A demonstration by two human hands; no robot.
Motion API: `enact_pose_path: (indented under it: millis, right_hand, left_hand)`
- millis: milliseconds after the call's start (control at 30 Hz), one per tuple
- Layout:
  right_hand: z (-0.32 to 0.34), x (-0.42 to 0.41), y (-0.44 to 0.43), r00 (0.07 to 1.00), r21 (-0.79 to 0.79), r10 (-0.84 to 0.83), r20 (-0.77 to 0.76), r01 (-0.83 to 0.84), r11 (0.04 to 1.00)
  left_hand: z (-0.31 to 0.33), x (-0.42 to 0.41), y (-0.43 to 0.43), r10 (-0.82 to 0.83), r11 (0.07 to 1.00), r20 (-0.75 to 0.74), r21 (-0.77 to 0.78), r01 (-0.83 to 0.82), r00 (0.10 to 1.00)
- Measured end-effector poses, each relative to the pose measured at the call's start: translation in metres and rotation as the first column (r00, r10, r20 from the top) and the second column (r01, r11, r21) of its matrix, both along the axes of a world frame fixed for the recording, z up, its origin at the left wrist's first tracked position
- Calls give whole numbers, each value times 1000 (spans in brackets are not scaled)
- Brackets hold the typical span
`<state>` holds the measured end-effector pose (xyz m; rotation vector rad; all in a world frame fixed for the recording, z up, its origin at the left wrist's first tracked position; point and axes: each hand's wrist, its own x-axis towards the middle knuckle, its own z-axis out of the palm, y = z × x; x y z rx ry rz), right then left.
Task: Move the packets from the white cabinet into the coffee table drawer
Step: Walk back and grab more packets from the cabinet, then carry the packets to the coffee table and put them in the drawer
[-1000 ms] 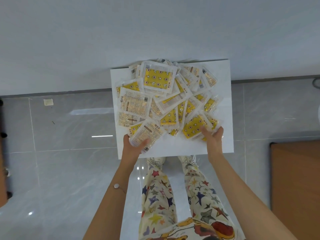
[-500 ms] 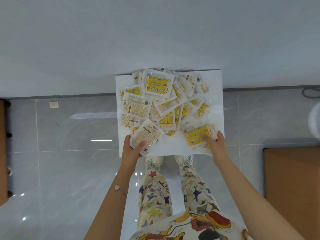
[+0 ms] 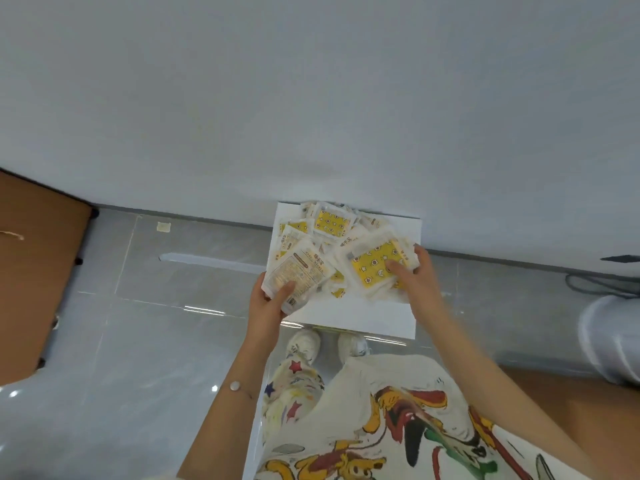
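A heap of yellow-and-white packets lies on the white cabinet top against the wall. My left hand grips a packet with printed text at the heap's front left, thumb on top. My right hand holds a stack of packets whose top one is yellow with stars, thumb pressed on it and fingers curled round the far edge. The coffee table drawer is not in view.
A brown wooden panel stands at the left, and another brown surface lies at the lower right. A pale rounded object sits at the right edge with cables behind it. My feet stand on grey floor tiles below the cabinet.
My right hand has gathered several packets into a stack and lifted them off the heap. My left hand keeps its packet. The view has swung, bringing the brown panel in at the left.
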<state>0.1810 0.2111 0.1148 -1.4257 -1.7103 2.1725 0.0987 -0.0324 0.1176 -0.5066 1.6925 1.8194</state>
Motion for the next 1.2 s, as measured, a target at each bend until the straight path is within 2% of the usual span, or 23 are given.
enact_pose_path:
  millis: [233, 367, 600, 800, 1033, 1200]
  right_hand:
    - [84, -37, -40, 970, 23, 215, -112, -214, 977]
    - [117, -54, -84, 895, 128, 421, -146, -405, 905]
    - [158, -89, -208, 674, 213, 709, -209, -676, 705]
    - [167, -112, -338, 498, 265, 850, -173, -808, 527]
    - [166, -125, -496, 294, 269, 943, -156, -906, 327]
    - [170, -139, -589, 218, 243, 959, -180, -935, 259]
  left_hand:
    - [92, 18, -58, 264, 964, -98, 19, -264, 960]
    - [127, 37, -105, 356, 930, -209, -18, -368, 911]
    - [159, 74, -213, 533, 810, -364, -41, -585, 763]
    - [165, 109, -319, 689, 663, -380, -13, -749, 617]
    - [165, 139, -446, 776, 511, -404, -48, -858, 484]
    - [161, 142, -516, 821, 415, -398, -74, -907, 408]
